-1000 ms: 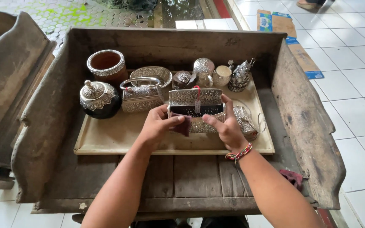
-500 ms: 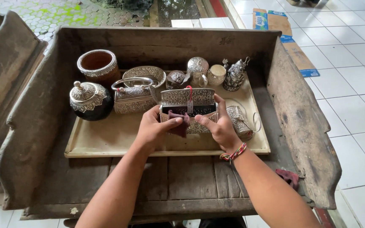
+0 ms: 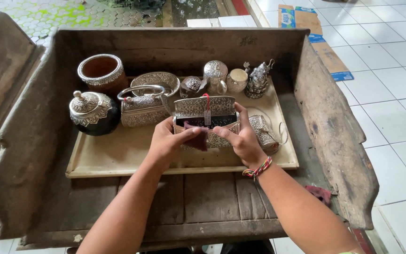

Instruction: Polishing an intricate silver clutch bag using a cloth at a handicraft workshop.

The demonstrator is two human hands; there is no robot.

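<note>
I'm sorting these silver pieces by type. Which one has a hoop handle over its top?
The embossed silver box just left of the hands, beside the dark lidded pot. A round hoop handle arches over it; no other piece visibly has one.

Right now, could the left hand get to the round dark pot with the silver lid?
Probably yes. The round dark pot stands uncovered at the tray's left end, with bare tray between. But the left hand holds the open silver box and a dark cloth.

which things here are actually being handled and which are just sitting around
In hand:
left hand
right hand
open embossed silver box
dark maroon cloth

Lying about:
lidded black-and-silver pot
brown silver-rimmed cup
silver handled basket box
small silver teapot
beige tray
</note>
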